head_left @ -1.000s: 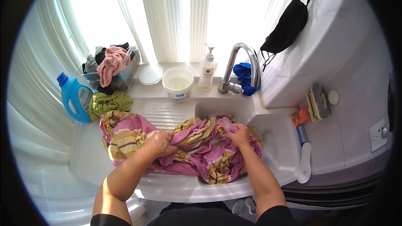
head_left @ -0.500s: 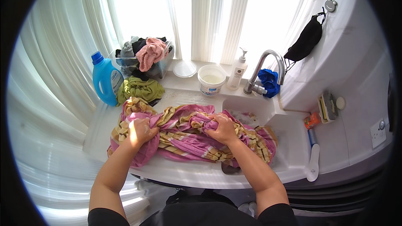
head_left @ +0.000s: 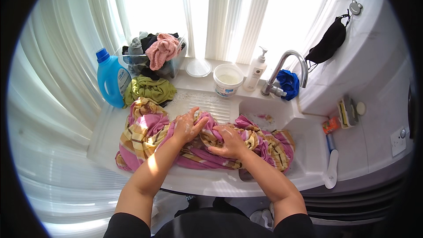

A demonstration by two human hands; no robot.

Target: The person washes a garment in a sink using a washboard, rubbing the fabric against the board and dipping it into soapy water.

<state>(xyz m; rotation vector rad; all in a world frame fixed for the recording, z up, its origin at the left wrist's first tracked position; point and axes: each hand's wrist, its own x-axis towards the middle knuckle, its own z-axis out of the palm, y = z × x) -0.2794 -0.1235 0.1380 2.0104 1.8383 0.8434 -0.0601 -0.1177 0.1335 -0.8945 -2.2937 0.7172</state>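
Blue detergent bottle (head_left: 113,82): glossy plastic with a looped handle and darker cap, upright at the far left.
Green cloth (head_left: 150,90): a soft, crumpled heap just beside the bottle.
Clear bin (head_left: 179,64): see-through plastic, piled with dark and grey clothes; a fuzzy pink cloth (head_left: 163,51) drapes over the top.
Striped cloth (head_left: 205,159): large, thin and rumpled, in pink, yellow and white with dark lines; it stretches from the ribbed left side of the smooth white sink (head_left: 304,154) across the basin.
Left hand (head_left: 187,128): flecked with suds, over the middle of the striped cloth; fingers fanned wide, thumb well apart. Whether it presses down, I cannot tell.
Round lid (head_left: 198,68): flat and pale, behind the left hand.
White tub (head_left: 228,80): open and round, pale liquid inside.
Right hand (head_left: 230,142): soapy, resting on bunched folds just beside the left; fingers and thumb form a wide curve, with cloth showing between.
Pump bottle (head_left: 254,75): slim, white, upright.
Tap (head_left: 304,71): shiny metal, arched; a crinkled blue cloth (head_left: 288,85) sits behind it.
Black mask (head_left: 328,42): limp fabric, hanging by its loops.
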